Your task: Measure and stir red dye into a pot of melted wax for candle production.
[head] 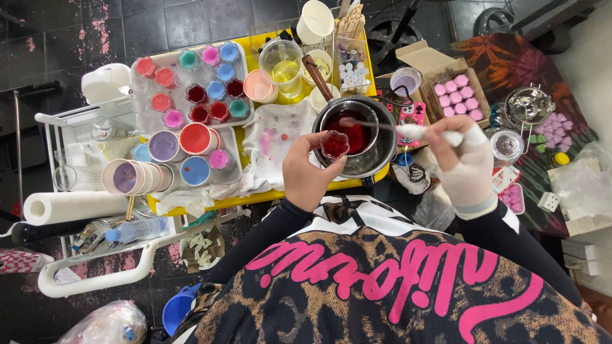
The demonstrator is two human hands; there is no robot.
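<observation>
Floor: dark tiles (159, 25) with pink stains were seen
Table: yellow top (255, 196) was crowded with coloured cups (197, 138)
Pot: metal pot (357, 137) held red liquid
Left hand: left hand (306, 172) was clasped around small red-filled cup (335, 144) over the pot
Right hand: bandaged right hand (462, 159) was pinched on white-handled stirrer (408, 130)

Two hands (306, 172), one metal pot (357, 137), one paper towel roll (70, 207), one cardboard box (456, 95)
</observation>
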